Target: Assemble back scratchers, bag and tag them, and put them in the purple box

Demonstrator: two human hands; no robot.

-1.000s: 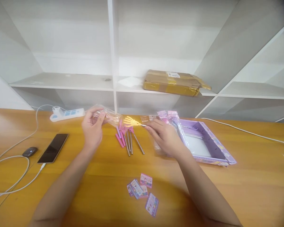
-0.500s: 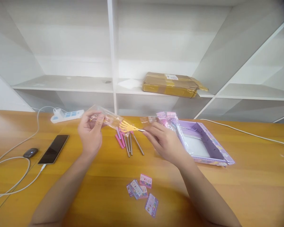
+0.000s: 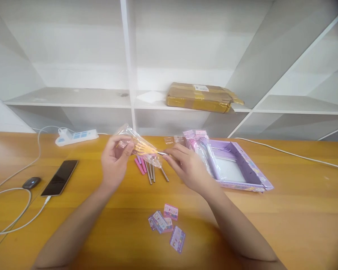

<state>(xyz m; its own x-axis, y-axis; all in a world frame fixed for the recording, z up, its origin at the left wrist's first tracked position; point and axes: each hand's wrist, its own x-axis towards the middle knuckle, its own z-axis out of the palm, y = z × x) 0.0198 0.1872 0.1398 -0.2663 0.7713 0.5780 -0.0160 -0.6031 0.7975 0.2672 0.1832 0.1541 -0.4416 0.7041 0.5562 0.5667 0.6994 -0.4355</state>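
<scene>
Your left hand [image 3: 114, 165] pinches the clear plastic bag [image 3: 133, 134]; your right hand [image 3: 190, 167] grips the yellow back scratcher [image 3: 145, 149]. Bagging appears underway; leftward insertion calls for alignment.

An open purple cardboard tray [image 3: 249, 167] bars the right hand's [image 3: 187, 163] three o'clock. At six, brown wooden tabletop [image 3: 176, 193] gives passage before flat pastel cards [image 3: 159, 221].

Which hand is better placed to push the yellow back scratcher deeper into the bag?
Right hand, probably: it pinches the metal rod of the yellow back scratcher. The left hand holds the clear bag around its head.
</scene>
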